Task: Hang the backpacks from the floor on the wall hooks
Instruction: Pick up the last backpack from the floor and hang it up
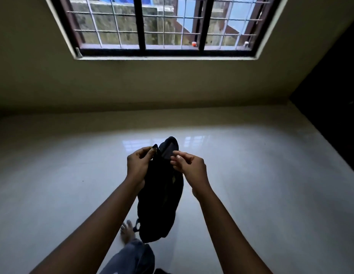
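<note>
A black backpack (pixel 161 196) hangs in the air in front of me, above the glossy floor. My left hand (pixel 138 165) pinches its top edge on the left side. On the right, my right hand (pixel 189 167) has its fingertips on the top handle loop. The bag's lower end dangles near my bare foot (pixel 127 231), and a strap loop sticks out at its lower left. No wall hooks are in view.
A barred window (pixel 168 26) fills the upper wall ahead, with a plain beige wall (pixel 132 86) below it. The white tiled floor (pixel 261 175) spreads out around me. A dark opening or piece of furniture (pixel 334 107) stands at the right.
</note>
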A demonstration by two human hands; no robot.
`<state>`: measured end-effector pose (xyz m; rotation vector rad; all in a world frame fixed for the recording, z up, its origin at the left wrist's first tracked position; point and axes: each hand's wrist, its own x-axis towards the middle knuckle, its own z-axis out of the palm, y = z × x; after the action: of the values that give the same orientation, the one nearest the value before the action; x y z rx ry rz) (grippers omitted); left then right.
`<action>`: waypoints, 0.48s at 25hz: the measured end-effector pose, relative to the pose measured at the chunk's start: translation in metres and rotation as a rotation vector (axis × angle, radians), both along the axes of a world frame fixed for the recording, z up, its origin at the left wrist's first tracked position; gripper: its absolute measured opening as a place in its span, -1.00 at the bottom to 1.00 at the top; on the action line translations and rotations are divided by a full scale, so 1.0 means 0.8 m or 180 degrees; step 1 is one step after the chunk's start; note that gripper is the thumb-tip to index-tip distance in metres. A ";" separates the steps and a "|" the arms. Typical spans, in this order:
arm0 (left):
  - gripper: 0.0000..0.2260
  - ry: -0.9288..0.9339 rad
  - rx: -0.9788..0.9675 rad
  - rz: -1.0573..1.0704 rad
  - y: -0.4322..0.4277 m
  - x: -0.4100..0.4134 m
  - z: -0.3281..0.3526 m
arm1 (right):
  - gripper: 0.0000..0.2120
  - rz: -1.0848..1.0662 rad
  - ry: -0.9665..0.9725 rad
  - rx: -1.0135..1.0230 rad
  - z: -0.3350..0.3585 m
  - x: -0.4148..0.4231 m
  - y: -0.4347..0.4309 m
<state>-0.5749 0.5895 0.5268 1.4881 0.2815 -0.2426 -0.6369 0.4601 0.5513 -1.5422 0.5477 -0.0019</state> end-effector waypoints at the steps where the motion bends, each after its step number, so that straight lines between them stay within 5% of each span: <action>1: -0.85 -0.0004 0.0020 0.0020 0.011 0.011 0.003 | -0.79 0.0094 -0.0097 -0.0102 0.003 0.015 0.009; 7: -0.95 -0.0665 0.0943 -0.0475 0.122 0.107 0.040 | -0.80 0.1285 -0.0553 -0.1360 0.022 0.155 0.095; 12: -0.89 -0.0904 0.1321 -0.0312 0.245 0.201 0.073 | -0.85 0.1768 -0.0983 -0.1592 0.054 0.278 0.202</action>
<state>-0.4144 0.7853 0.5855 1.9255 0.0279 -0.0478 -0.4144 0.6214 0.5944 -2.0930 -0.1553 0.0510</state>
